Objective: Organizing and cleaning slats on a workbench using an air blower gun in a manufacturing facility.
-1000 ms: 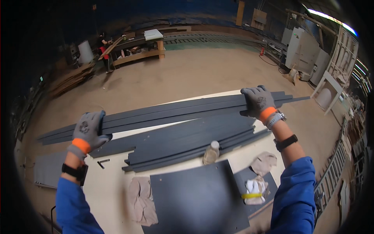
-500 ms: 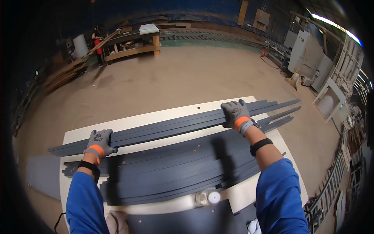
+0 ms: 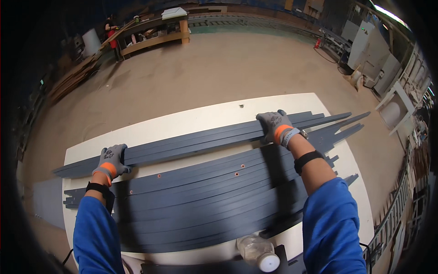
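Note:
Both my gloved hands are closed over a bundle of long dark grey strips [image 3: 191,143] lying side by side on a white board [image 3: 200,118]. My left hand [image 3: 112,160] grips it near its left end. Toward its right end, my right hand [image 3: 274,126] wraps over it, fingers on the far edge. The gloves are grey with orange cuffs. Nearer to me lies a wide row of similar strips [image 3: 200,196], with a few small copper-coloured round spots on them. Their ends are staggered at both sides. A clear bottle with a white cap [image 3: 258,251] stands by the row's near edge.
A person [image 3: 111,34] stands far left beside a wooden workbench [image 3: 155,44]. Boards [image 3: 75,82] are piled on the floor there. Grey machine cabinets [image 3: 362,45] stand at the far right, with a rack [image 3: 392,214] of frames along the right side.
The bundle and both hands have come nearer to me over the white board, so more of the board shows beyond them. My view has tilted down, showing more of the bottle.

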Demonstrator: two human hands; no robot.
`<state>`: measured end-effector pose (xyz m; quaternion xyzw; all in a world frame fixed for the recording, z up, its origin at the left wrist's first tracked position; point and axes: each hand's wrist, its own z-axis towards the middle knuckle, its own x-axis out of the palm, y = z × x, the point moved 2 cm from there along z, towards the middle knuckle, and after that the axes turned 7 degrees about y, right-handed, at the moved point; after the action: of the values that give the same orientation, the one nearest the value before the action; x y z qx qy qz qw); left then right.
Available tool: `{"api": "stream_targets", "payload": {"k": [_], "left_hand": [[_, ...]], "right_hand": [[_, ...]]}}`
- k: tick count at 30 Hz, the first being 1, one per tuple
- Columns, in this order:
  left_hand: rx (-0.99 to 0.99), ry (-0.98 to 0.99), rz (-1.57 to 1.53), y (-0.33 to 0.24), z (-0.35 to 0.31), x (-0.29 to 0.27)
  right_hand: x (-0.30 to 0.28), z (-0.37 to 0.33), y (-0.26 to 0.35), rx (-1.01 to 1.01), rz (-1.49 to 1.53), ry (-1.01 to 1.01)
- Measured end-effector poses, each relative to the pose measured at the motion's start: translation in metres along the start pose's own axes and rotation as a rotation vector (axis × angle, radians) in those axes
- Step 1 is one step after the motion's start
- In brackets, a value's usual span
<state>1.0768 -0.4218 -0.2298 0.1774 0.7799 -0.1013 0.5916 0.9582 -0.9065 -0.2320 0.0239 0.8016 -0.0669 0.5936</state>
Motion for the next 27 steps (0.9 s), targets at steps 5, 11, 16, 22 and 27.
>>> {"api": "stream_targets", "payload": {"k": [5, 11, 16, 22, 27], "left_hand": [[0.030, 0.089, -0.023, 0.005, 0.010, 0.013], [0.082, 0.146, -0.078, 0.002, 0.016, 0.027], [0.109, 0.216, -0.147, 0.012, 0.024, 0.043], [0.137, 0.339, -0.215, 0.019, 0.020, 0.038], [0.120, 0.322, -0.490, 0.013, 0.022, -0.008]], "right_hand": [[0.030, 0.016, -0.005, -0.011, 0.034, 0.031], [0.041, 0.034, -0.008, -0.031, 0.155, 0.262], [0.035, 0.035, -0.008, -0.075, 0.173, 0.367], [0.046, 0.041, -0.005, 0.088, 0.587, 0.311], [0.065, 0.018, 0.021, 0.090, -0.011, -0.046]]}}
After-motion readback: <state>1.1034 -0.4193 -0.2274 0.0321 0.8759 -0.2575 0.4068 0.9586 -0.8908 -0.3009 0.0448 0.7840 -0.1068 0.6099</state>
